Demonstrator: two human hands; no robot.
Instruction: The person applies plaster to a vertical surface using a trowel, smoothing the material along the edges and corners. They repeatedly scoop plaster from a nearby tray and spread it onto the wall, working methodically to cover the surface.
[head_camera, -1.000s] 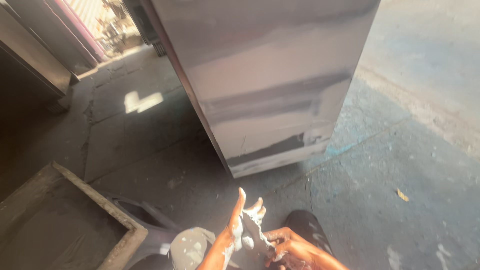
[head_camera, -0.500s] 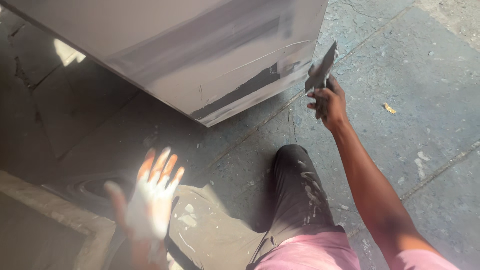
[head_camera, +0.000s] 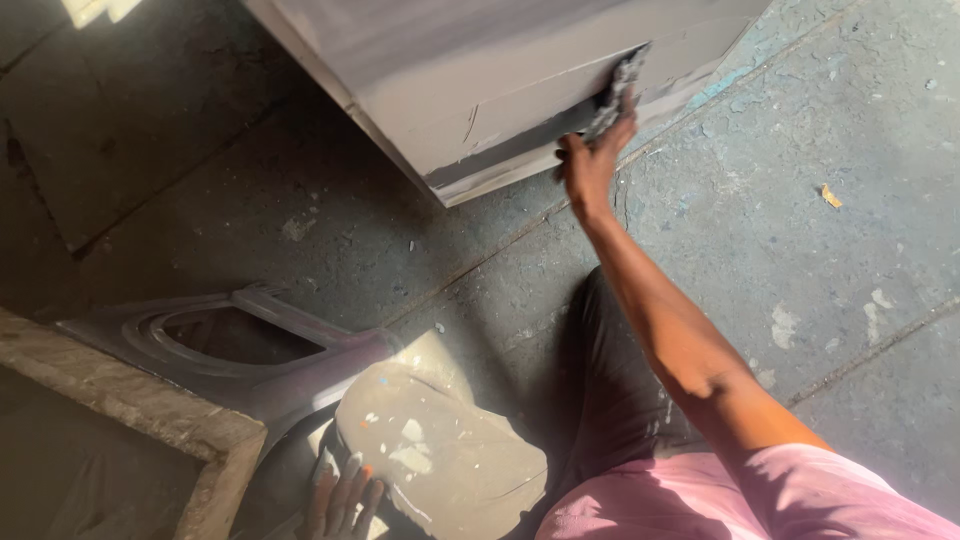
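- At the far left a low concrete ledge (head_camera: 140, 405) runs across the lower left corner of the floor (head_camera: 800, 250), and it closes the room on that side
- Just beside it lies a curved grey body part (head_camera: 250, 350) with an opening in it, flat on the floor, touching or nearly touching the ledge
- The left hand (head_camera: 345, 500) rests at the bottom edge of the view, its fingers (head_camera: 362, 487) spread flat on a pale smeared board (head_camera: 440, 450); it grips nothing, it only presses or steadies the board
- In the middle, the person's dark trouser leg (head_camera: 610, 400) stretches over the floor toward the panel
- The big grey panel (head_camera: 480, 70) stands at the top, and its lower edge meets the floor along a slanted line
- The right hand (head_camera: 590, 165) reaches up with the arm fully stretched; its fingers are closed around a flat putty knife (head_camera: 618, 95), whose blade lies against the lower part of the panel, next to a dark unfilled strip (head_camera: 520, 150)
- Judging from this, the step in hand is spreading filler on the panel near its lower edge; the next move needs a steady stroke along that strip, with the blade kept flat
- To the right the floor is open, only a small yellow scrap (head_camera: 830, 195) lies there, well apart
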